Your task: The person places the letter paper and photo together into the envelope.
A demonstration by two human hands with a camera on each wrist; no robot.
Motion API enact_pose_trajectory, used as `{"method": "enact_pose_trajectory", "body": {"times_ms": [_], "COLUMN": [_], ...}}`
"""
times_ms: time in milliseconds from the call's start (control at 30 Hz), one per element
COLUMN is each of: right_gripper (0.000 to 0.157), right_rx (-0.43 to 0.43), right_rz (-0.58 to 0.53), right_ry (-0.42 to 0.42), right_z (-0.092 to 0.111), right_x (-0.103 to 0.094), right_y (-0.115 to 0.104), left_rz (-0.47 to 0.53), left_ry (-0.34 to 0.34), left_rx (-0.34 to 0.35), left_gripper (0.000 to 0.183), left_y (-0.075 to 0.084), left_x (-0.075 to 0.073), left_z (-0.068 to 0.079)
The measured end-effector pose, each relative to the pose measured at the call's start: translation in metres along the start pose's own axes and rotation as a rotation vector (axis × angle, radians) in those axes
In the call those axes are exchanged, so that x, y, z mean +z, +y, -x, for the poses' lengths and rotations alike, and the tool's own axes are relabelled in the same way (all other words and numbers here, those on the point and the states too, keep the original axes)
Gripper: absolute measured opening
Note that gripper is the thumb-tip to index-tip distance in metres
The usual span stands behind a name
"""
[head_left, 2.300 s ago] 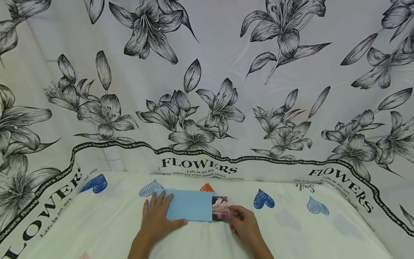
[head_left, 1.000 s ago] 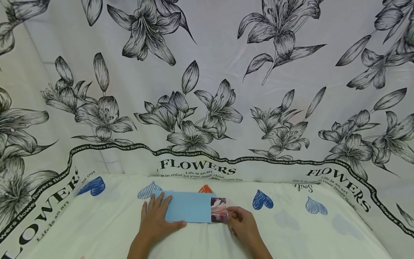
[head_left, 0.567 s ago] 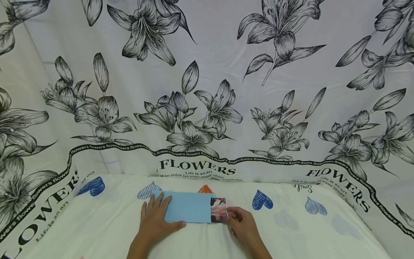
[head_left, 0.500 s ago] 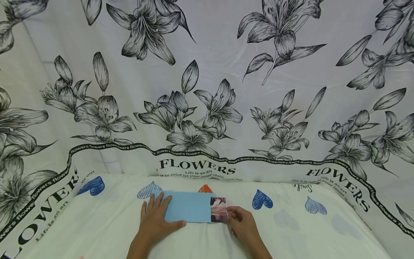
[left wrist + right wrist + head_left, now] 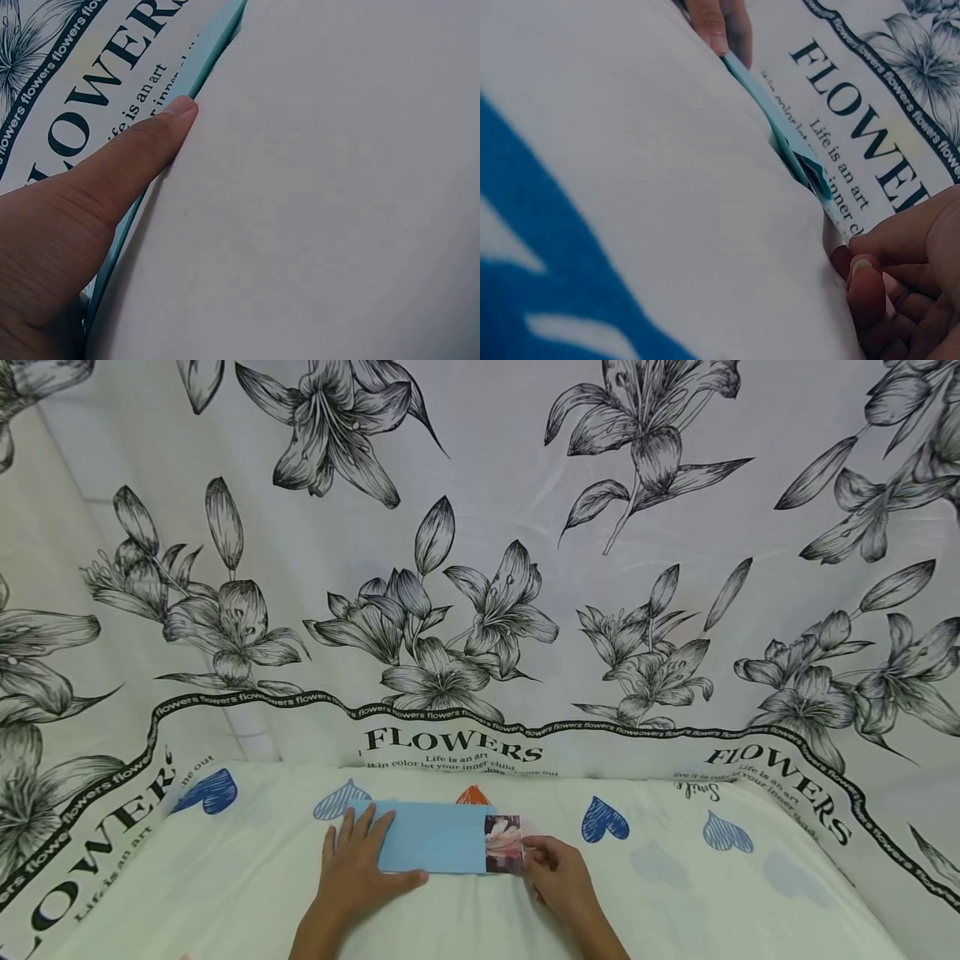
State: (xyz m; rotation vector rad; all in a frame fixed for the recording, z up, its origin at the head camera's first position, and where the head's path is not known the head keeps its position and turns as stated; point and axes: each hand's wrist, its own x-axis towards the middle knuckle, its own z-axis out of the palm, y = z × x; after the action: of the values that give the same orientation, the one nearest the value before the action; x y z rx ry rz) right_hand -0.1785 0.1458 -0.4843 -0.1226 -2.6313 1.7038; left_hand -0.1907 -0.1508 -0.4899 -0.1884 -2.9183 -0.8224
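A light blue envelope (image 5: 438, 837) lies flat on the bedding in the head view. From its right end a card with a pink flower picture (image 5: 503, 843) sticks partway out; the rest of it is hidden inside. My left hand (image 5: 362, 866) rests with spread fingers on the envelope's left part, its thumb (image 5: 142, 150) along the near edge. At the other end my right hand (image 5: 558, 872) pinches the card's right edge between thumb and index finger. The right wrist view shows the envelope's mouth (image 5: 810, 169) slightly gaping around the card.
White bedding (image 5: 450, 922) with printed hearts, such as a dark blue heart (image 5: 604, 820) and an orange heart (image 5: 473, 795), spreads under both hands. Behind it hangs a white curtain-like cloth (image 5: 510, 460) with black lily drawings and the word FLOWERS.
Both hands keep the same hold, and about the same strip of card shows. The whole head view has shifted slightly, with things now a little further left.
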Motion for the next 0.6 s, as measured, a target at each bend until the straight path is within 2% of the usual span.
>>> {"method": "enact_pose_trajectory", "body": {"times_ms": [400, 600], "right_gripper": [0.027, 0.028], "right_rx": [-0.037, -0.053], "right_rz": [0.048, 0.031], "right_ry": [0.016, 0.012], "right_z": [-0.0011, 0.0002], "right_x": [-0.0014, -0.0009], "right_y": [-0.0025, 0.0014], "left_rz": [-0.011, -0.022], "left_ry": [0.003, -0.004], "left_rx": [-0.003, 0.002], "left_gripper": [0.115, 0.114], "left_y": [0.0007, 0.0009], "left_x": [0.0013, 0.0020], "left_z": [-0.0014, -0.0018]}}
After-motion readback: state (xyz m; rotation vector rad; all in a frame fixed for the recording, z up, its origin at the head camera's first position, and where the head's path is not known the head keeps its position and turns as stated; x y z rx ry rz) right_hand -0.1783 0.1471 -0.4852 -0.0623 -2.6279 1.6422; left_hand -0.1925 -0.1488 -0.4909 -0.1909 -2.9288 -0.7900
